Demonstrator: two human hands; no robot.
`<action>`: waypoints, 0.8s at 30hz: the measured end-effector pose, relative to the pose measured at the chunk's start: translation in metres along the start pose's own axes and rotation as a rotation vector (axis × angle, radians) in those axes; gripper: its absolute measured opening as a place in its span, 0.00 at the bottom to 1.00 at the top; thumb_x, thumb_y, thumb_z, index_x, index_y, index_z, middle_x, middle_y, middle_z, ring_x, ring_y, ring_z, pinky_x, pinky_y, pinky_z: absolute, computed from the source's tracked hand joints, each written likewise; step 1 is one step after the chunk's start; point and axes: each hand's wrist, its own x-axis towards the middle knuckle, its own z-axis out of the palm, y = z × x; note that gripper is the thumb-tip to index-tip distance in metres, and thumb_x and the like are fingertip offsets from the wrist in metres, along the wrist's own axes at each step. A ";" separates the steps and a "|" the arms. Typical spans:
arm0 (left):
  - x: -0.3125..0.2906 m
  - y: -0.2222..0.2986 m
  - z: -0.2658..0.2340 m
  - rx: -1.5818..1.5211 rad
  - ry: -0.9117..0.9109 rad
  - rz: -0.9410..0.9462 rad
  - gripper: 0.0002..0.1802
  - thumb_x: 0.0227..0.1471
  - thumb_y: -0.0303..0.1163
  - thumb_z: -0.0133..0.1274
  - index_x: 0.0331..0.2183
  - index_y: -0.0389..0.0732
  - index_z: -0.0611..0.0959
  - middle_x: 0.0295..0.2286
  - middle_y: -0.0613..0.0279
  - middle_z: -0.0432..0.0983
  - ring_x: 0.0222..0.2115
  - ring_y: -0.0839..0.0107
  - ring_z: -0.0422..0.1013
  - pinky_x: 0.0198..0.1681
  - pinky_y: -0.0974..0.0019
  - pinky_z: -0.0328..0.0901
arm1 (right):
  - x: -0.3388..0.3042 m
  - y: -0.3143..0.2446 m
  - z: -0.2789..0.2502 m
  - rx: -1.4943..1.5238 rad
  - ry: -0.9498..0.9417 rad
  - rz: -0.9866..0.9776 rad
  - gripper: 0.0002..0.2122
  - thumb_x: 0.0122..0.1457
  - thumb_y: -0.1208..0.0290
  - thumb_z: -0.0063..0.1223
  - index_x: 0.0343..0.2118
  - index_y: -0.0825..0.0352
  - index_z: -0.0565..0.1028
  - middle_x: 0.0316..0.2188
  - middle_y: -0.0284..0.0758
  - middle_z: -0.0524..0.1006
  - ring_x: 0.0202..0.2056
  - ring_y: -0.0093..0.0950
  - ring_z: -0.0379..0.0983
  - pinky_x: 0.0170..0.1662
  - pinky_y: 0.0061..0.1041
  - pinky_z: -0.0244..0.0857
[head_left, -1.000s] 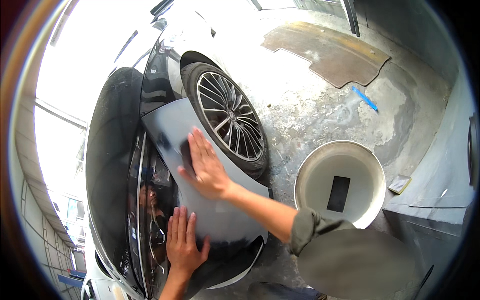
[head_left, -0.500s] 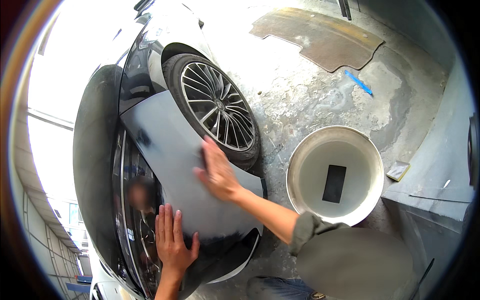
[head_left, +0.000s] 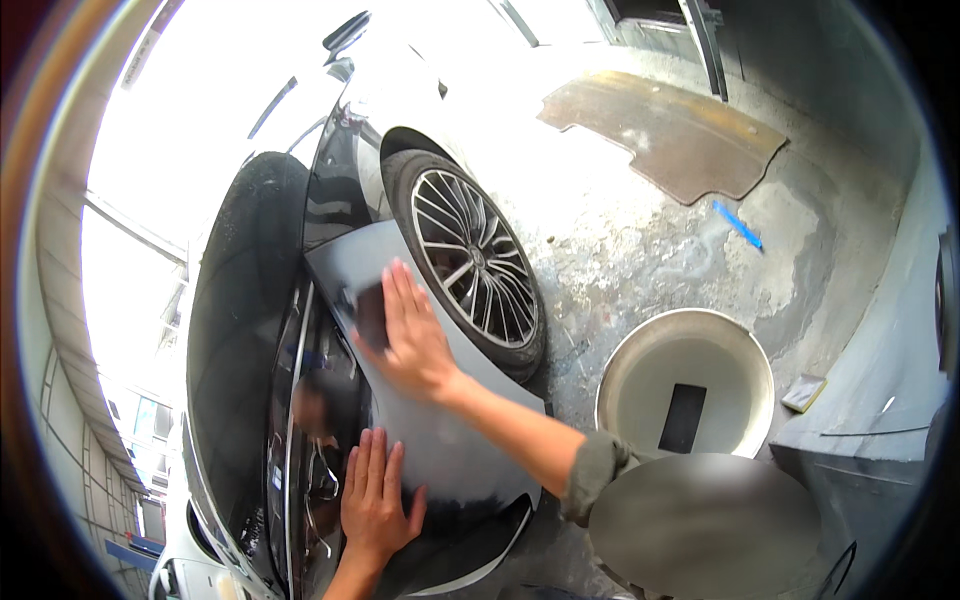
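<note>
My right hand [head_left: 412,345] lies flat with stretched fingers on the grey, matte bumper corner [head_left: 455,452] of a dark car. Beside its fingers shows a dark patch [head_left: 371,318], which looks like a sheet of sandpaper partly under the hand; the hand hides its extent. Lower and to the left, my left hand [head_left: 378,510] rests open, fingers up and thumb apart, against the panel next to the glossy dark headlight [head_left: 325,440]. It holds nothing that I can see. The spoked wheel [head_left: 476,258] stands just right of the panel.
On the floor at right is a pale round bucket [head_left: 735,425] of cloudy water with a dark rectangular piece [head_left: 683,418] in it. Farther off lie a brown mat [head_left: 680,145] and a blue strip [head_left: 738,226]. A small yellow-edged block [head_left: 803,393] sits beside another grey panel [head_left: 865,400].
My right hand has slid across the bumper away from the wheel arch, toward the headlight side. My left hand stays by the headlight. The whole view has shifted, so the car appears farther right.
</note>
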 end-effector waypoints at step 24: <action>0.003 -0.001 -0.003 -0.095 0.070 0.007 0.38 0.48 0.33 0.61 0.59 0.32 0.72 0.63 0.40 0.63 0.66 0.44 0.58 0.68 0.47 0.54 | -0.020 -0.001 -0.044 0.083 -0.338 -0.376 0.41 0.60 0.63 0.48 0.70 0.79 0.44 0.73 0.57 0.40 0.74 0.51 0.31 0.74 0.48 0.29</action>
